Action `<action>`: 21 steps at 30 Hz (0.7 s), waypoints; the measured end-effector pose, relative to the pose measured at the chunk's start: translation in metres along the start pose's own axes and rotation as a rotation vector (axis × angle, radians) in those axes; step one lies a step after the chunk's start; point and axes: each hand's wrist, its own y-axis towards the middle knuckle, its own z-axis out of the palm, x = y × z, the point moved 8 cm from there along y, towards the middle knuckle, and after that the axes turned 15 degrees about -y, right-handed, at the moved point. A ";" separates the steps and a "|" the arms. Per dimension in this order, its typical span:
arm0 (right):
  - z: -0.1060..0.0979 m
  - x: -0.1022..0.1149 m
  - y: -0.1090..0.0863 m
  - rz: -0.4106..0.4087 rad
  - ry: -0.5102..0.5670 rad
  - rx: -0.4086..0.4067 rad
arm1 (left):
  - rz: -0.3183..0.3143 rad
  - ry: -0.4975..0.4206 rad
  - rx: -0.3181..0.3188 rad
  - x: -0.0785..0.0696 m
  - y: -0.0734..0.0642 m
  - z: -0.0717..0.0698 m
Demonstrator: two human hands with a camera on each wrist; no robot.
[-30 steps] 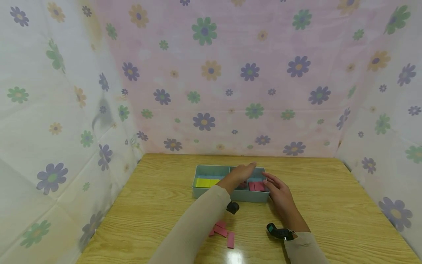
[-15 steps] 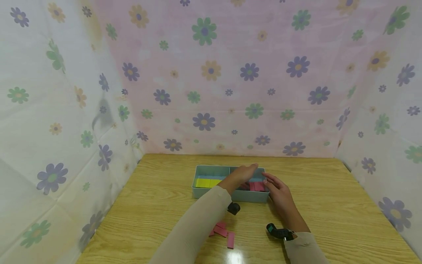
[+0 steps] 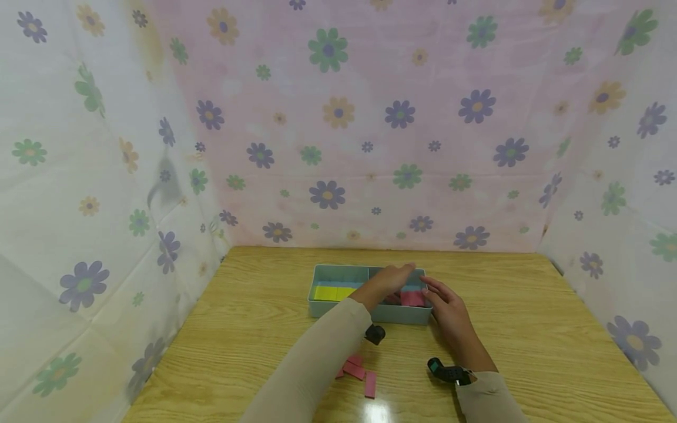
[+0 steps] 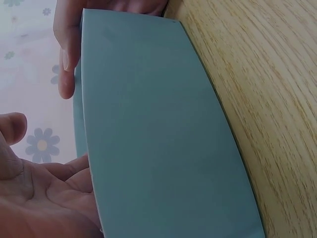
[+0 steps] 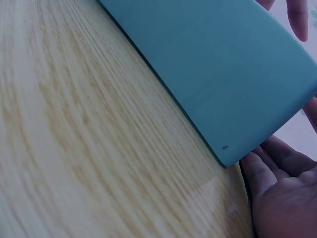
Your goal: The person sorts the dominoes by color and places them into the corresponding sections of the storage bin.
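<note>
A pale blue-green box (image 3: 402,315) with a divider stands on the table. My left hand (image 3: 390,278) reaches over its front wall into the right compartment, where pink flat pieces (image 3: 412,298) lie. In the left wrist view, the left thumb (image 4: 12,126) is raised apart from the fingers, whose tips are hidden inside the box. At the box's right end rests my right hand (image 3: 449,311), its fingers along the end wall and rim. The right wrist view has that hand (image 5: 287,193) beside the box's lower corner, nothing pinched in it.
Yellow flat pieces (image 3: 330,293) lie in the box's left compartment. Several loose pink pieces (image 3: 354,370) are on the wooden table (image 3: 254,329) in front of the box, partly behind the left sleeve (image 3: 312,358). Flowered cloth (image 3: 370,135) walls enclose the table's back and sides.
The pink pieces visible in the right compartment have come together, the gap between them closing. My left hand has shifted slightly right; my right hand stays at the box's end.
</note>
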 end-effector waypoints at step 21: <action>0.000 0.004 -0.003 -0.029 -0.009 -0.009 | -0.002 -0.019 -0.019 0.002 0.007 -0.002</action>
